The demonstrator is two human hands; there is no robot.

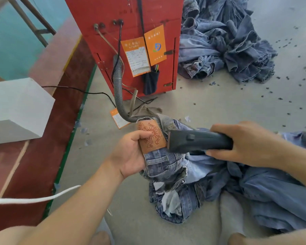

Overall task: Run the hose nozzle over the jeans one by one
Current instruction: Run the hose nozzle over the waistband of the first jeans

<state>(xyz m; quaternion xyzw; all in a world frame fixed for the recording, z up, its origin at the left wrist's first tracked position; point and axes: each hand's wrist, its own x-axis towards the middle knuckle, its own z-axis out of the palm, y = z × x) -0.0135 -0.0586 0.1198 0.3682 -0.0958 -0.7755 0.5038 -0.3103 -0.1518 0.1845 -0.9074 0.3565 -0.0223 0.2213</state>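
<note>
Right hand (251, 144) clenched round nozzle (200, 141), long axis level, mouth pointing left, touching patch (151, 137). Left hand (131, 152) gripping jeans (166, 167) at waistband, thumb on patch, just beside nozzle mouth. Jeans bunched on floor (210, 103) below hands, near hose (118, 96).

Both hands gripping, centre frame.
Left hand (131, 154) curled with thumb pressing down; right hand (244, 144) wrapped, reaching from right edge.

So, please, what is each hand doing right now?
Left hand: grips the jeans at the leather patch.
Right hand: holds the hose nozzle.
</note>
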